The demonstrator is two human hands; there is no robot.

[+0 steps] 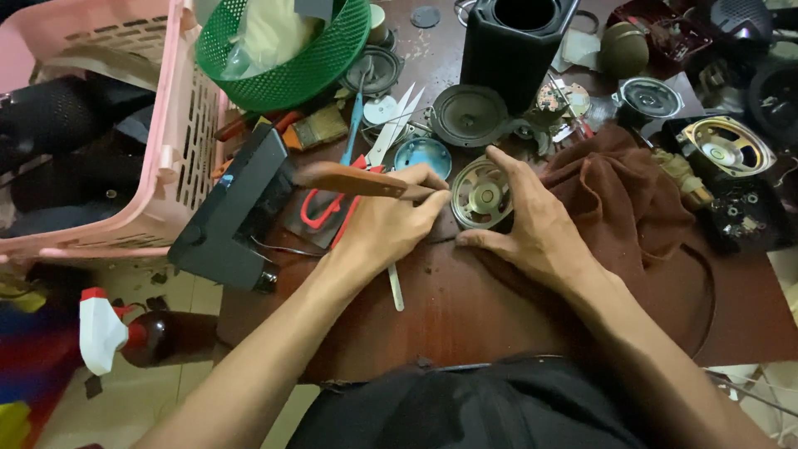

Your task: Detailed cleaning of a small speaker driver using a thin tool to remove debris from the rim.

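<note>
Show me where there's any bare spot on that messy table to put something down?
Bare brown tabletop lies between the forearms, below the left hand and right hand. Another patch sits right of the brown cloth. The far side around the speaker drivers and scissors is crowded.

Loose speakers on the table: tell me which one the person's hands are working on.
The silvery metal speaker at the centre. The right hand cups it and the left hand brings a wooden-handled tool to its rim; the other speakers lie untouched farther back.

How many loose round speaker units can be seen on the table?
5, maybe more hidden in the clutter: one under the right hand, a black one behind it, one by the green basket, one at right, and a gold-framed one far right.
</note>
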